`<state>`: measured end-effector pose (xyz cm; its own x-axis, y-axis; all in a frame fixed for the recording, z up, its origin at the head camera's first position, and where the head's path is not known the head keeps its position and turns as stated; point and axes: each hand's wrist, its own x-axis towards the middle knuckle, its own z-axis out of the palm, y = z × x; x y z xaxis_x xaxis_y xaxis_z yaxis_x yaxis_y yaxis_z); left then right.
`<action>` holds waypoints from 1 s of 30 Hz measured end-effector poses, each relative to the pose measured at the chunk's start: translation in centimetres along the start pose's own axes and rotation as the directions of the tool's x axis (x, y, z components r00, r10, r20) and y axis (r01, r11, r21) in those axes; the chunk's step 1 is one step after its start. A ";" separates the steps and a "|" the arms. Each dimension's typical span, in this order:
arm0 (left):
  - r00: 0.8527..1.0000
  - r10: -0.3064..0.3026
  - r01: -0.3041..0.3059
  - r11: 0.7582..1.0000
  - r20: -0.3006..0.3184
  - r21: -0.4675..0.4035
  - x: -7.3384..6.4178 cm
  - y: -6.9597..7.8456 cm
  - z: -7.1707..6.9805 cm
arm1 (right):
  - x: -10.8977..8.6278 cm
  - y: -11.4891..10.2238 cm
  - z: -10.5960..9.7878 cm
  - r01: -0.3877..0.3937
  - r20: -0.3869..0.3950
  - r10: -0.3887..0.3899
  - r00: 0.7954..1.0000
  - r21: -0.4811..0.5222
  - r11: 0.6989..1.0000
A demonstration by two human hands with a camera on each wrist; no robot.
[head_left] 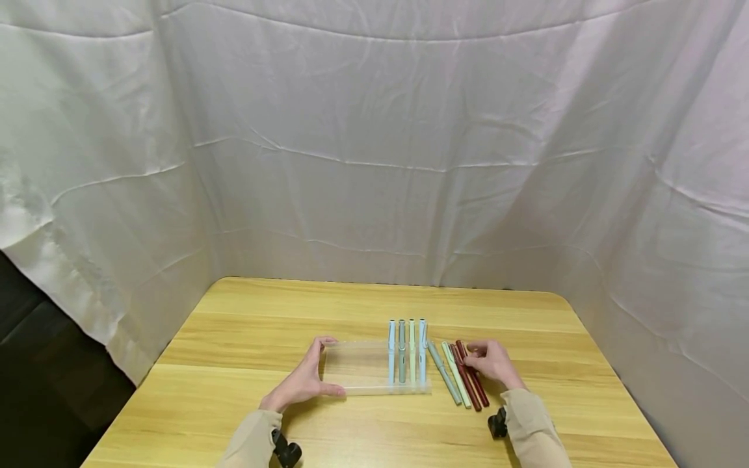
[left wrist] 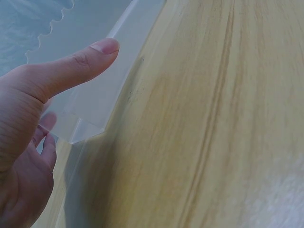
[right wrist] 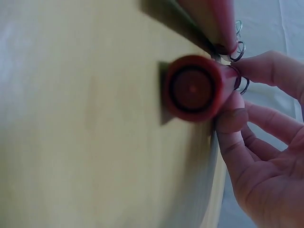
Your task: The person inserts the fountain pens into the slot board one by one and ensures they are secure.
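My left hand (head_left: 303, 381) grips the left end of a clear plastic pen rack (head_left: 368, 390), its thumb on the near side. In the left wrist view, the rack's scalloped edge (left wrist: 51, 29) shows above the thumb. Side by side across the rack's right part lie a light blue pen (head_left: 391, 351), a grey-blue pen (head_left: 402, 351), a pale green pen (head_left: 412, 351) and another light blue pen (head_left: 422, 351). My right hand (head_left: 493, 361) pinches a dark red pen (right wrist: 194, 89) near its clip. Another dark red pen (right wrist: 213, 21) lies right beside it.
Between the rack and the red pens, a grey-green pen (head_left: 445, 373) and a pale green pen (head_left: 457, 377) lie slanted on the wooden table (head_left: 234, 338). White cloth (head_left: 374, 195) hangs behind the table and along both sides.
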<state>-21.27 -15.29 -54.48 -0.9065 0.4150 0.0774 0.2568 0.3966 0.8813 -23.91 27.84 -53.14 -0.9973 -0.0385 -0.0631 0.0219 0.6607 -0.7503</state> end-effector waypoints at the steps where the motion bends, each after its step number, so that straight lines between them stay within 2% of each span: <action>1: 1.000 0.001 -0.001 1.000 -0.001 0.002 0.0 0.0 0.0 | -0.1 0.0 0.0 0.000 0.001 0.000 1.000 0.004 1.000; 10: 1.000 0.001 -0.001 1.000 -0.010 0.006 0.1 0.2 0.1 | -0.2 -0.2 0.0 -0.019 0.028 0.017 0.999 0.090 0.996; 17: 1.000 -0.003 0.003 1.000 -0.025 0.011 0.1 0.3 0.2 | -0.4 -0.2 -0.3 -0.003 0.046 -0.001 0.999 0.095 0.995; 26: 1.000 0.013 -0.013 1.000 -0.019 0.012 0.0 0.3 0.2 | -0.7 0.2 -0.3 0.047 -0.001 -0.047 0.999 0.067 0.997; 30: 1.000 0.000 0.000 1.000 -0.021 0.010 0.1 0.3 0.1 | -0.7 0.2 -0.3 0.037 -0.011 -0.036 0.999 0.126 0.991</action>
<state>-21.23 -15.04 -54.30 -0.9133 0.3978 0.0874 0.2602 0.4046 0.8767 -23.19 28.19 -53.08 -0.9981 -0.0544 -0.0290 -0.0064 0.5588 -0.8293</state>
